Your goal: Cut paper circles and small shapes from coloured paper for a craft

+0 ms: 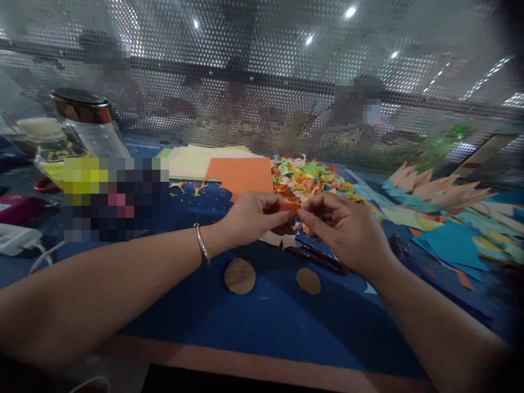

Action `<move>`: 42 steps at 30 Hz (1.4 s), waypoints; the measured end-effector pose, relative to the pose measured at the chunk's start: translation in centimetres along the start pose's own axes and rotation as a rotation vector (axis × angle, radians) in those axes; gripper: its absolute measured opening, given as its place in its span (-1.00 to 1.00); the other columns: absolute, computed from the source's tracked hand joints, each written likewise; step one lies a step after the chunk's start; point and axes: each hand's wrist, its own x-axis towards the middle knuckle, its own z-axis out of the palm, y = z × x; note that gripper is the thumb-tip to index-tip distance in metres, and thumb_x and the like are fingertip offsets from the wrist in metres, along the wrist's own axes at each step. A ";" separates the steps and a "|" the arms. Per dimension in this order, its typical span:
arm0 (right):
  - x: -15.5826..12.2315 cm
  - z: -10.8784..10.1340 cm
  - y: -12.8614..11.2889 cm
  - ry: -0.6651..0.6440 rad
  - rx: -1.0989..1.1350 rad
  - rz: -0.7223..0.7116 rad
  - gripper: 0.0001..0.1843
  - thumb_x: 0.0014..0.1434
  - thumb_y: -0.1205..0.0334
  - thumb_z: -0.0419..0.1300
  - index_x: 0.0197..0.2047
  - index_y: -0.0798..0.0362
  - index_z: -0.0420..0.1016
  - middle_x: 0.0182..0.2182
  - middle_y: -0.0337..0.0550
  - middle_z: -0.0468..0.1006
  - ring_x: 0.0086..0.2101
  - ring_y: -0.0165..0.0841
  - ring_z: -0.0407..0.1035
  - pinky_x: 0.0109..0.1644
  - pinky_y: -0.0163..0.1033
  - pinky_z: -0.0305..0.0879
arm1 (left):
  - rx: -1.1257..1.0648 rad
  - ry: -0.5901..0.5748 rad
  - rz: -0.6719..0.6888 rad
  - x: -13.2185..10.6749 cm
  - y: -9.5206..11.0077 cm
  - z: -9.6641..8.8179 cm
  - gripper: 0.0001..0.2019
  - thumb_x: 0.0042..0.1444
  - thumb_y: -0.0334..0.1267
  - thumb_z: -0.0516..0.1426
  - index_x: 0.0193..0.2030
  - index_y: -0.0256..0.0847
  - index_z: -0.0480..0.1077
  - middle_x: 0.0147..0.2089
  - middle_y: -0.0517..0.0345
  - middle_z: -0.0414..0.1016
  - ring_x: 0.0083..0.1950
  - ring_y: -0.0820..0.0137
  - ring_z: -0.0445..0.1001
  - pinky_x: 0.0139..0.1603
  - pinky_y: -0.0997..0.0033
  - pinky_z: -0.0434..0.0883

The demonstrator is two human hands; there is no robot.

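Note:
In the middle of the head view, my left hand, with a silver bangle at the wrist, pinches a small orange paper piece. The fingertips of my right hand close on the right end of that same piece; its exact shape is partly hidden by my fingers. Just beyond my hands are a cut orange sheet and a heap of small curled paper pieces in many colours. Two brown round discs lie apart on the blue tabletop below my hands. Dark-red-handled scissors rest under my right hand.
A stack of pale paper sheets lies at the back. To the left stand a jar and a bottle, with a white charger. On the right are folded peach paper points and blue paper. A perforated metal screen rises behind.

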 end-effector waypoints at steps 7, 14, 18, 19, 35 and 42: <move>-0.1 0.1 -0.3 0.025 0.015 -0.014 -0.79 0.21 0.07 0.23 -0.33 0.03 0.41 -0.48 -0.24 0.44 -0.54 -0.45 0.32 -0.48 -0.31 0.29 | 0.034 -0.004 -0.027 -0.2 0.4 0.1 -0.87 0.18 -0.30 0.20 -0.34 -0.33 0.46 -0.43 0.12 0.54 -0.38 0.51 0.56 -0.28 0.48 0.49; -0.1 0.2 -0.2 0.012 0.009 -0.006 -0.77 0.22 0.06 0.21 -0.34 0.03 0.40 -0.50 -0.24 0.43 -0.56 -0.45 0.30 -0.49 -0.31 0.28 | 0.076 -0.004 -0.030 -0.2 0.3 0.1 -0.85 0.18 -0.26 0.20 -0.37 -0.29 0.43 -0.45 0.15 0.54 -0.42 0.52 0.55 -0.31 0.48 0.49; 0.0 0.3 0.0 0.006 0.066 0.009 -0.75 0.21 0.02 0.23 -0.25 0.04 0.40 -0.42 -0.20 0.47 -0.50 -0.42 0.36 -0.45 -0.29 0.34 | 0.127 -0.006 -0.006 -0.3 0.3 0.1 -0.83 0.22 -0.25 0.17 -0.36 -0.29 0.41 -0.47 0.17 0.52 -0.44 0.52 0.53 -0.32 0.45 0.49; 0.1 0.3 0.1 0.000 0.080 0.015 -0.74 0.21 0.01 0.23 -0.22 0.04 0.40 -0.40 -0.18 0.48 -0.48 -0.42 0.37 -0.44 -0.28 0.35 | 0.139 -0.007 0.002 -0.3 0.3 0.1 -0.82 0.23 -0.25 0.16 -0.35 -0.29 0.41 -0.47 0.18 0.51 -0.44 0.53 0.53 -0.32 0.46 0.49; 0.1 -0.1 -0.1 -0.145 -0.003 -0.015 -0.69 0.28 -0.02 0.14 -0.36 0.03 0.36 -0.54 -0.29 0.37 -0.59 -0.47 0.29 -0.51 -0.31 0.22 | 0.212 -0.029 0.003 -0.5 0.6 0.0 -0.88 0.14 -0.34 0.15 -0.39 -0.25 0.30 -0.49 0.26 0.42 -0.47 0.55 0.51 -0.35 0.49 0.49; 0.0 -0.1 -0.8 -0.205 0.026 -0.010 -0.70 0.29 0.00 0.13 -0.36 0.03 0.35 -0.60 -0.32 0.34 -0.61 -0.47 0.26 -0.54 -0.33 0.17 | 0.540 0.044 0.055 -0.6 0.9 -0.2 -0.81 -0.04 -0.27 0.17 -0.53 -0.20 0.21 -0.61 0.35 0.23 -0.58 0.54 0.39 -0.58 0.57 0.26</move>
